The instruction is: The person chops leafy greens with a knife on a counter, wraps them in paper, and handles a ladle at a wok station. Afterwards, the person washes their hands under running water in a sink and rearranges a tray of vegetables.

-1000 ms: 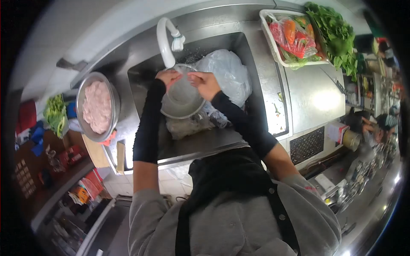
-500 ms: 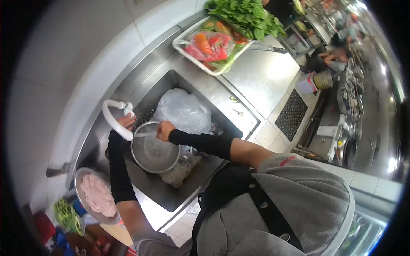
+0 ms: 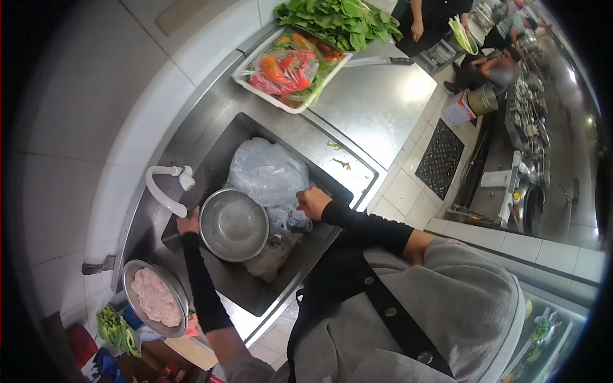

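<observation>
A metal bowl [image 3: 234,225], wet inside, sits in the steel sink [image 3: 255,299]. My left hand [image 3: 188,223] is just left of the bowl's rim, below the spout of the white faucet [image 3: 167,200]. Its fingers are partly hidden, so I cannot tell whether it grips the rim. My right hand [image 3: 313,204] is curled closed to the right of the bowl, above plastic bags. Whatever it holds, if anything, is hidden. Behind the bowl lies a large clear plastic bag [image 3: 267,171]. A smaller bag with brownish contents [image 3: 273,256] lies at the bowl's near right side.
A bowl of pale raw meat [image 3: 156,297] stands left of the sink. Behind it, a white basket [image 3: 290,105] holds bagged peppers, beside leafy greens [image 3: 341,24]. A knife [image 3: 399,60] lies on the steel counter [image 3: 373,102]. Other people are at the far right back.
My right hand has moved right, from over the bowl to above the bags. My left hand has come down from beside the faucet's base. The water stream at the spout no longer shows.
</observation>
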The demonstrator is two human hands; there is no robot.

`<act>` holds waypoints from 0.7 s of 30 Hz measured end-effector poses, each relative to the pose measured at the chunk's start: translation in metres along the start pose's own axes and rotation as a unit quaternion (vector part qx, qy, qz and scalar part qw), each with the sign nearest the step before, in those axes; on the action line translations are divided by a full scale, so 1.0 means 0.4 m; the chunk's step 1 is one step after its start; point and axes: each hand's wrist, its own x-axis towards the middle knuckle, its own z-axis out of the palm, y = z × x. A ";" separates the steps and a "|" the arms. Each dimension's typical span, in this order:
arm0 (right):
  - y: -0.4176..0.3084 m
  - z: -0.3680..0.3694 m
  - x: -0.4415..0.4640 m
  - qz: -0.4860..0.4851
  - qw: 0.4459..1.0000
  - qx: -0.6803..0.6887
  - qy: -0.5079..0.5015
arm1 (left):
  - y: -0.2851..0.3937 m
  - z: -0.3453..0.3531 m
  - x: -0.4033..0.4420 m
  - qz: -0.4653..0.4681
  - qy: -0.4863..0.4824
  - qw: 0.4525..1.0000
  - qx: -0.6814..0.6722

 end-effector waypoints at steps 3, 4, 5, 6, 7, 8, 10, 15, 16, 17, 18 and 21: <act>0.066 -0.010 0.001 -0.118 0.993 0.017 0.019 | -0.140 0.047 -0.201 -0.045 0.029 0.998 0.033; 0.068 -0.023 -0.010 -0.152 0.986 -0.023 0.070 | -0.111 0.019 -0.268 -0.109 -0.002 0.994 -0.012; 0.059 -0.046 -0.027 -0.186 0.973 -0.064 0.120 | -0.067 -0.003 -0.343 -0.173 -0.032 0.983 -0.057; 0.059 -0.063 -0.039 -0.219 0.955 -0.104 0.170 | -0.071 0.007 -0.399 -0.179 -0.037 0.978 -0.102; 0.080 -0.070 -0.038 -0.230 0.956 -0.089 0.159 | -0.061 0.018 -0.449 -0.185 -0.042 0.971 -0.148; 0.104 -0.081 -0.028 -0.242 0.956 -0.074 0.147 | -0.048 0.033 -0.491 -0.187 -0.045 0.973 -0.125; 0.123 -0.123 -0.028 -0.222 0.966 -0.023 0.127 | 0.032 0.045 -0.576 -0.188 -0.046 0.978 -0.076; 0.139 -0.303 -0.099 -0.147 0.972 0.119 0.142 | 0.294 0.137 -0.711 -0.122 0.025 0.983 -0.132; 0.149 -0.340 -0.117 -0.125 0.974 0.128 0.137 | 0.352 0.158 -0.728 -0.131 0.017 0.974 -0.181; 0.185 -0.352 -0.117 -0.140 0.972 0.123 0.145 | 0.414 0.179 -0.745 -0.109 0.025 0.968 -0.224; 0.226 -0.364 -0.110 -0.158 0.975 0.091 0.127 | 0.528 0.169 -0.744 -0.085 0.032 0.960 -0.266; 0.322 -0.449 -0.120 -0.199 0.978 0.031 0.058 | 0.813 0.155 -0.744 -0.024 0.036 0.963 -0.267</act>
